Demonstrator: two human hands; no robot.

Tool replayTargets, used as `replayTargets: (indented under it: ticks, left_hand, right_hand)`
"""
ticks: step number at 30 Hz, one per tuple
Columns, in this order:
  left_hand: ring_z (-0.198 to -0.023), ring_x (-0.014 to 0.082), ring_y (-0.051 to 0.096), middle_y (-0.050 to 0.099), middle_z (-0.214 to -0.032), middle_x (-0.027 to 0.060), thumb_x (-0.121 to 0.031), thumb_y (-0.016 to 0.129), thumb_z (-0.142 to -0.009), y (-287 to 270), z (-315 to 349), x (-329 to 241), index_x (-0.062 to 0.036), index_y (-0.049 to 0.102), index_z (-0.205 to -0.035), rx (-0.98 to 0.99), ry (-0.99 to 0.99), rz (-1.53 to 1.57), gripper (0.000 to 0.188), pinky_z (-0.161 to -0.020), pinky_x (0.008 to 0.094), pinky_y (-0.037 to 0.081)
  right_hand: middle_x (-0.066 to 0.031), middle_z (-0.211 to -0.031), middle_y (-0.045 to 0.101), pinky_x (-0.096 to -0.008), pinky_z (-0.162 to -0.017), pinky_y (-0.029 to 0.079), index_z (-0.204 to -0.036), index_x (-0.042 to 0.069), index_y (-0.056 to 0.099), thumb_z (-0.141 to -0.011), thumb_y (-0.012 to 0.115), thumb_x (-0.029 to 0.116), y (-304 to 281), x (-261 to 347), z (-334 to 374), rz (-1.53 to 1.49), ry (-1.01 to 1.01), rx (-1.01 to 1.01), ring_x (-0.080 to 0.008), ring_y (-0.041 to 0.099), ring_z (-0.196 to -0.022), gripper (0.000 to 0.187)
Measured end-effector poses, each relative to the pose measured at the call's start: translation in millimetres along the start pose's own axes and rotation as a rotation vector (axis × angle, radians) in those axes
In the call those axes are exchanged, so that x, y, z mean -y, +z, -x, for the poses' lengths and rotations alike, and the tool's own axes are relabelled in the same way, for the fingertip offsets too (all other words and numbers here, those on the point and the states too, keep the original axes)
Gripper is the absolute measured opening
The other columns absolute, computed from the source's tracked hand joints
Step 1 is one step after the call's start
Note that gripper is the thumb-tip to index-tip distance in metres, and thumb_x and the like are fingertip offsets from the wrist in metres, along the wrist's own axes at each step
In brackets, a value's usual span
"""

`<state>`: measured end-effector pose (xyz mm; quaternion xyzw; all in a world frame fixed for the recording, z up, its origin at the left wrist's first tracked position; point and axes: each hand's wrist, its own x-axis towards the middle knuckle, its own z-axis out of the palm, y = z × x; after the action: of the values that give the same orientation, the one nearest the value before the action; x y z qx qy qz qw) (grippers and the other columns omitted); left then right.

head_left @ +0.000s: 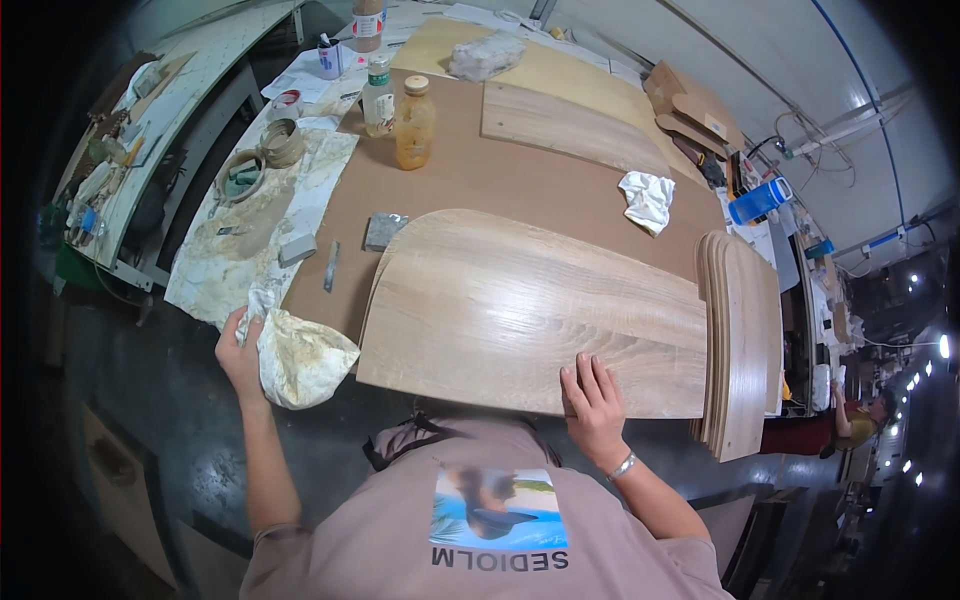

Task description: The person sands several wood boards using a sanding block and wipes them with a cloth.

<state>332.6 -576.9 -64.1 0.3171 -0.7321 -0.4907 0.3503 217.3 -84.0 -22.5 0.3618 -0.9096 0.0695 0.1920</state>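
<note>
A stained white rag (303, 358) hangs from my left hand (240, 350), whose fingers are closed on its upper end, just off the table's near left edge. My right hand (594, 405) rests with its fingers stretched out on the near edge of a wood-grain board (530, 310) with a rounded far left corner. Another board edge shows under its left side. To the right stands a stack of similar narrow boards (735, 340). Left of the board lie a grey block (385, 231), a thin putty-smeared tool (331, 266) and a lighter block (297, 250).
Beyond the board are two bottles, one clear (379, 98) and one amber (414, 125), a flat wood panel (570, 125) and a crumpled white cloth (648, 202). Tape rolls (282, 143) sit on a stained sheet (255, 225) at left. A blue bottle (760, 201) lies at right.
</note>
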Motion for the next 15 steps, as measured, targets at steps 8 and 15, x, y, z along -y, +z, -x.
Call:
replayTargets:
  ticks: [8,15]
  left_hand:
    - [-0.082,0.0089,0.060,0.068,-0.093,0.0036,-0.002,0.062,-0.094,-10,18,13,0.0067,0.067,-0.106,-0.104,-0.097,0.251,0.016,-0.075,0.0254,0.050]
    - [-0.082,0.0095,0.061,0.068,-0.094,0.0050,-0.002,0.063,-0.093,13,50,-13,0.0076,0.066,-0.108,-0.149,-0.127,0.363,0.018,-0.076,0.0257,0.051]
  right_hand:
    - [-0.0145,-0.090,0.070,-0.0412,-0.063,0.052,-0.095,0.006,0.070,-0.070,0.067,-0.003,-116,-61,-99,-0.009,-0.166,-0.175,-0.0331,0.068,-0.077,0.026]
    - [-0.0214,-0.071,0.059,-0.0446,-0.062,0.045,-0.079,-0.001,0.060,-0.083,0.071,0.030,-89,-126,-232,-0.159,0.100,0.164,-0.0382,0.058,-0.068,0.033]
